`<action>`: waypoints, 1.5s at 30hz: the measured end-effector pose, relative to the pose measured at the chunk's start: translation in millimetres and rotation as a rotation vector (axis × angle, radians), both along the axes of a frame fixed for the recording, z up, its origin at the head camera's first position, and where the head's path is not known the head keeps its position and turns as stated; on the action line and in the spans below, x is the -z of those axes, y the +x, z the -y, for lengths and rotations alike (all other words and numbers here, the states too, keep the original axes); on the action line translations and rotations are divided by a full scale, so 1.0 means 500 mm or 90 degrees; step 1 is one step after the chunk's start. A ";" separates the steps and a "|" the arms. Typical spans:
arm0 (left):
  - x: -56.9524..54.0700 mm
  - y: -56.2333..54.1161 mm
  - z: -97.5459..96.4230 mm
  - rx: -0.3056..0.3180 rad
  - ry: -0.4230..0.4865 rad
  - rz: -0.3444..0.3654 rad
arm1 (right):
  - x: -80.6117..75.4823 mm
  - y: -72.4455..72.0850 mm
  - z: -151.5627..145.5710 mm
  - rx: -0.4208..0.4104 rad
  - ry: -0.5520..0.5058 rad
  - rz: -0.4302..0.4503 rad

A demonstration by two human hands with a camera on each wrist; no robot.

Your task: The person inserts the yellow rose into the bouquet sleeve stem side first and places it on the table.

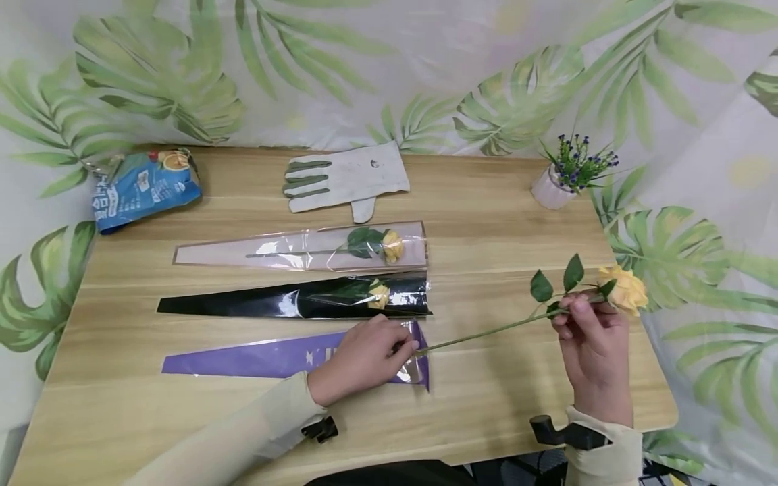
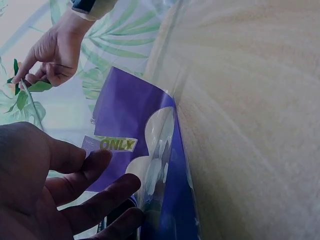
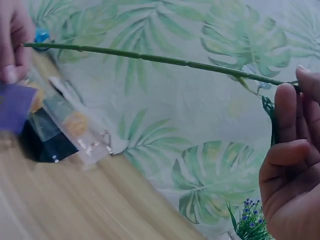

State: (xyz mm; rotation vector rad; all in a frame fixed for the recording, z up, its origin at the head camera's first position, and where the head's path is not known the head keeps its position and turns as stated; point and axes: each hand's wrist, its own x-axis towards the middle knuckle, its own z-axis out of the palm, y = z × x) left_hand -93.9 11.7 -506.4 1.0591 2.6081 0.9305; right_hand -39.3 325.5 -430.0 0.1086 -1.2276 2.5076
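My right hand (image 1: 594,351) pinches the stem of a yellow artificial rose (image 1: 627,290) just below the bloom, among its green leaves. The bare stem (image 3: 160,60) slants down to the left, its tip close to my left hand (image 1: 365,354). With thumb and fingers, that hand holds the mouth of a purple flower sleeve (image 1: 255,356), which lies on the table. In the left wrist view the sleeve's mouth gapes, and the word ONLY shows on its purple panel (image 2: 122,110). Whether the stem tip touches the sleeve cannot be told.
Behind the purple sleeve lie a black sleeve (image 1: 225,300) and a clear pink-edged sleeve (image 1: 292,259), each with a yellow rose inside. Farther back are a pale work glove (image 1: 352,179), a blue snack bag (image 1: 148,189) and a small potted plant (image 1: 554,189).
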 end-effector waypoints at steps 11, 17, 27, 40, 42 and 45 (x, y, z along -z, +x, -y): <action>-0.004 0.003 -0.006 0.002 0.013 -0.004 | 0.007 0.007 0.026 0.143 0.158 0.051; -0.009 -0.001 -0.007 0.022 0.046 -0.025 | 0.065 -0.003 0.073 0.146 0.059 0.191; -0.012 -0.021 -0.002 0.031 0.065 -0.076 | 0.127 0.013 0.090 0.128 0.081 0.205; -0.033 -0.027 0.002 0.022 0.086 -0.088 | 0.140 0.019 0.123 0.003 0.157 0.100; -0.036 -0.026 0.003 0.018 0.094 -0.087 | 0.142 0.020 0.129 -0.024 0.171 0.085; -0.041 -0.026 0.003 0.017 0.110 -0.087 | 0.144 0.022 0.142 -0.054 0.212 0.072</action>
